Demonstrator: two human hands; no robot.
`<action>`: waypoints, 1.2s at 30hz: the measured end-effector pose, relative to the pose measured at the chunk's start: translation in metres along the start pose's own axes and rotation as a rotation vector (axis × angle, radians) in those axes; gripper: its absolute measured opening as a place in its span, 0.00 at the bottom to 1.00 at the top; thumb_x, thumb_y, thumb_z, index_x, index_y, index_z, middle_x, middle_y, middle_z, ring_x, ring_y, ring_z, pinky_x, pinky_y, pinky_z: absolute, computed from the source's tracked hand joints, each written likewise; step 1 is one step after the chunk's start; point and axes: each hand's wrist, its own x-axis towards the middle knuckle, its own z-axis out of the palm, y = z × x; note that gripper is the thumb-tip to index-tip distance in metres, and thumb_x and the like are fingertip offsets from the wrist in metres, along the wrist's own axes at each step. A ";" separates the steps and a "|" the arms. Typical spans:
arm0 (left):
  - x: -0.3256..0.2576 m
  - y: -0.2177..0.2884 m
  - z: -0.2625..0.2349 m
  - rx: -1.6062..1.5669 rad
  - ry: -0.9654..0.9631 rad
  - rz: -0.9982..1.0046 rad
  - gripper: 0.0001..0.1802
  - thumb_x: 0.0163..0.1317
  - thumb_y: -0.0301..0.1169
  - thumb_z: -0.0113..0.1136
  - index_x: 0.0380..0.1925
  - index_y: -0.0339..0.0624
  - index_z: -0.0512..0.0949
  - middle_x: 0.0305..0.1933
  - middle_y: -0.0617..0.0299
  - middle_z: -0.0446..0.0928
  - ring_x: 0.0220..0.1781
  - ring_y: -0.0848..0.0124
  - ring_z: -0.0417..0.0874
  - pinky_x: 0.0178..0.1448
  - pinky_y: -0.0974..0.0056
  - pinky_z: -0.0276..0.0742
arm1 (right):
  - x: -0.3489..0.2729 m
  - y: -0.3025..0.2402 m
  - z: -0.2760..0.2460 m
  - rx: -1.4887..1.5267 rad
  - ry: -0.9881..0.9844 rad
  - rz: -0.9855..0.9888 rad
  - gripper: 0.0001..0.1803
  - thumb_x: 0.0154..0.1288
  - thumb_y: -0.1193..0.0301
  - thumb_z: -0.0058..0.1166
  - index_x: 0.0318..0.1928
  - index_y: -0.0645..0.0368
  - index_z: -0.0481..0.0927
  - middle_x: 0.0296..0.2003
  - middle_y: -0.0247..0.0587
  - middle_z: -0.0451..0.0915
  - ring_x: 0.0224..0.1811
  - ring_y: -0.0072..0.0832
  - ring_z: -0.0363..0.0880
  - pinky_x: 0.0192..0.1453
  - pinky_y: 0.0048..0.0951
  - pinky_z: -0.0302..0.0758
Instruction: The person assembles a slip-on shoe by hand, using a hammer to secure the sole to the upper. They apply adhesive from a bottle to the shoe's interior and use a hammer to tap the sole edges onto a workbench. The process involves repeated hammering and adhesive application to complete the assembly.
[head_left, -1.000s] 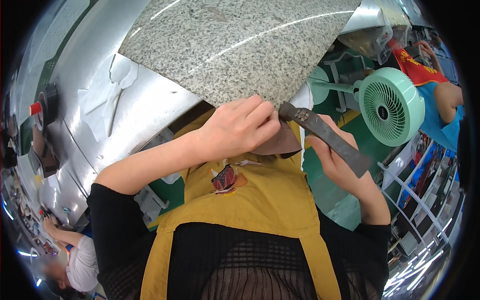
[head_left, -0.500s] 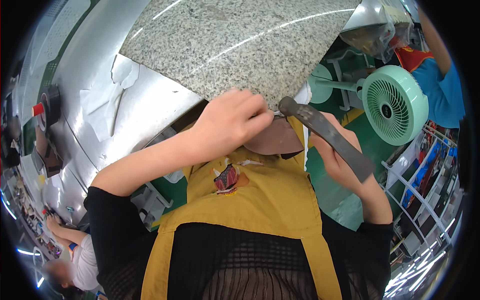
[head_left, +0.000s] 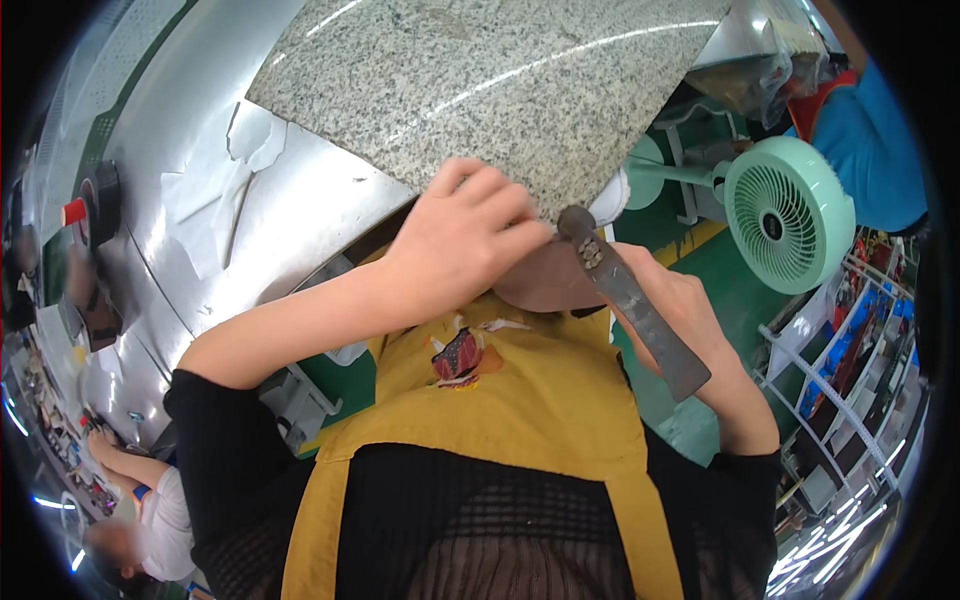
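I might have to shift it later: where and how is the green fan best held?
Probably across its slim stem, between the round base and the caged head, coming from the wearer's side. The stem is its narrowest visible part and shows uncovered from there, while a grey frame shows behind it.

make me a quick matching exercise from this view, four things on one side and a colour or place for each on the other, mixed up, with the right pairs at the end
Things:
1. hammer
2. fan
3. apron
4. stone slab

Colour or place:
A. mustard yellow
B. speckled grey
C. in the person's right hand
D. pale green

Right pairs: 1-C, 2-D, 3-A, 4-B
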 end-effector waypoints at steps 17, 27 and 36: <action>-0.011 0.003 0.003 0.301 0.041 0.189 0.14 0.44 0.26 0.59 0.35 0.43 0.77 0.32 0.66 0.71 0.39 0.69 0.74 0.56 0.55 0.67 | 0.003 -0.019 -0.011 0.099 0.101 -0.053 0.22 0.56 0.78 0.50 0.54 0.63 0.69 0.44 0.47 0.77 0.42 0.44 0.79 0.40 0.33 0.77; -0.014 -0.007 -0.006 0.142 -0.022 0.122 0.14 0.42 0.27 0.60 0.34 0.46 0.78 0.33 0.67 0.71 0.42 0.67 0.73 0.58 0.54 0.66 | 0.009 -0.012 -0.009 0.115 0.036 -0.067 0.24 0.54 0.77 0.54 0.54 0.62 0.68 0.42 0.50 0.77 0.41 0.45 0.79 0.38 0.36 0.77; -0.018 -0.011 -0.013 0.023 -0.018 0.050 0.13 0.44 0.27 0.58 0.34 0.44 0.77 0.32 0.66 0.70 0.41 0.69 0.74 0.60 0.52 0.65 | 0.013 -0.016 -0.003 0.067 -0.056 0.005 0.23 0.56 0.76 0.51 0.54 0.60 0.68 0.40 0.47 0.78 0.38 0.44 0.80 0.38 0.36 0.77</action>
